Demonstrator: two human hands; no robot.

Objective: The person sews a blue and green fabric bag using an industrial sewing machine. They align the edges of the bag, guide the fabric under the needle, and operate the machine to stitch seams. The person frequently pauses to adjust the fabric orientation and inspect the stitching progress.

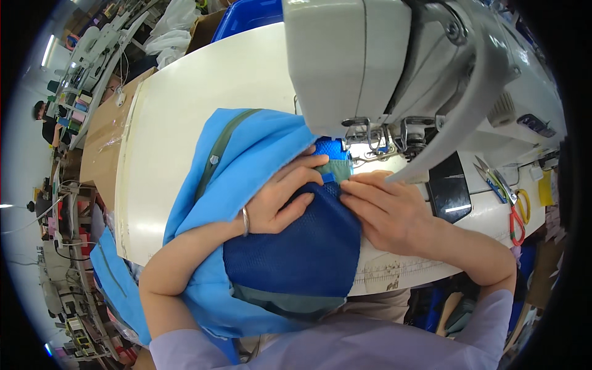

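Observation:
A light-blue fabric piece (253,145) with a grey-green strip lies on the sewing machine table. Over part of it is a dark-blue mesh panel (296,253), edged in grey-green near my body. My left hand (277,197), a bangle at its wrist, rests on the cloth with thumb and fingers apart, fingertips by a small bright-blue tab (328,177). At the mesh panel's right edge, my right hand (391,213) has its fingers together, fingertips closed on that edge. Just beyond both hands is the sewing machine's (348,61) lit needle area; its head partly hides the stitching spot.
Scissors (515,206) with red and yellow handles lie at the right, past a dark flat device (449,188). A ruler strip (394,271) runs along the table's near edge. A blue bin (246,18) stands behind. Another person (46,123) is far left.

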